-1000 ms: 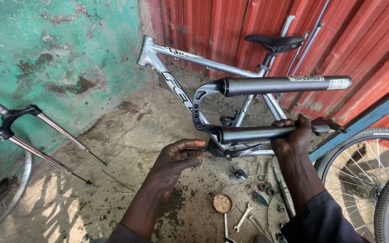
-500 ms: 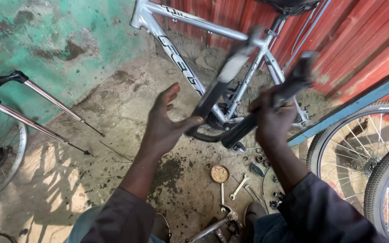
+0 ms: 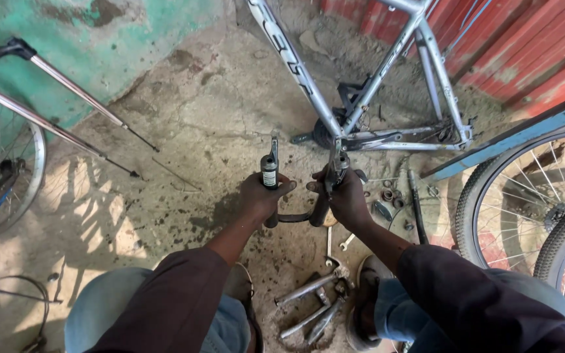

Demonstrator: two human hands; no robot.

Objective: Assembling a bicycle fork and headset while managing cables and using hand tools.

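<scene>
I hold a black bicycle suspension fork upright on the ground, its crown arch down between my hands and its two leg ends pointing up. My left hand grips the left leg. My right hand grips the right leg. A silver bicycle frame leans against the red wall just beyond the fork. Wrenches and steel tubes lie on the concrete between my feet.
A second fork with silver legs rests against the green wall at the left, over a spoked wheel. Two tyred wheels stand at the right beside a blue beam. Small washers and bolts lie scattered on the dirty ground.
The fork was held up level across my view; I have swung it down and stood it on end on the ground. The view has tilted down, and both hands keep their hold.
</scene>
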